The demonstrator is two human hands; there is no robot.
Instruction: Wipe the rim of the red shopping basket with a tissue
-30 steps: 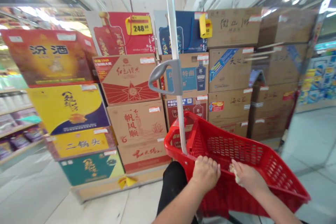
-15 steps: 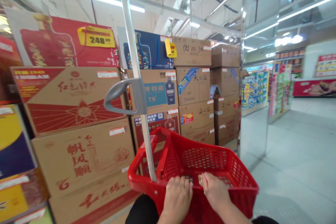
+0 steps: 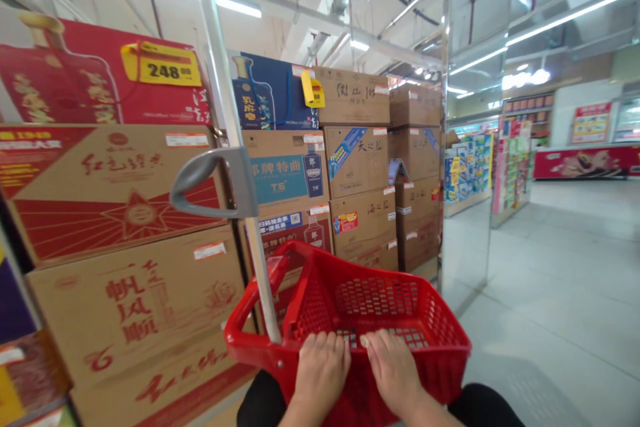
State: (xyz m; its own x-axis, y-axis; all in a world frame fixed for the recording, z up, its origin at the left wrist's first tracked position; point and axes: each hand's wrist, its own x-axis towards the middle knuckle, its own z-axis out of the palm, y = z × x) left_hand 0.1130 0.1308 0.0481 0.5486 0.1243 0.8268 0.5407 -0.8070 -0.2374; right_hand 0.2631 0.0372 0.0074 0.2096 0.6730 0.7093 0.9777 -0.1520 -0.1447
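Note:
A red plastic shopping basket (image 3: 380, 293) with perforated walls stands at the lower middle, nothing visible inside it. My left hand (image 3: 323, 363) has its fingers curled over the basket's near rim. To its right, my right hand (image 3: 393, 363) is closed at the same rim; a small pale bit shows by its fingertips, too small to name. A metal pole (image 3: 227, 107) with a grey plastic handle (image 3: 217, 183) rises from the basket's left end, touched by neither hand.
Stacked cartons (image 3: 140, 300) fill the left side and middle, with a yellow price tag (image 3: 167, 67) on top. A mirrored pillar (image 3: 465, 227) stands right of them. Further right are shelves (image 3: 515, 160), a pink counter (image 3: 585, 161) and pale floor (image 3: 565, 280).
The scene and the basket have shifted left in view. My right hand has moved left, and its fingers now lie over the rim, nearer my left hand.

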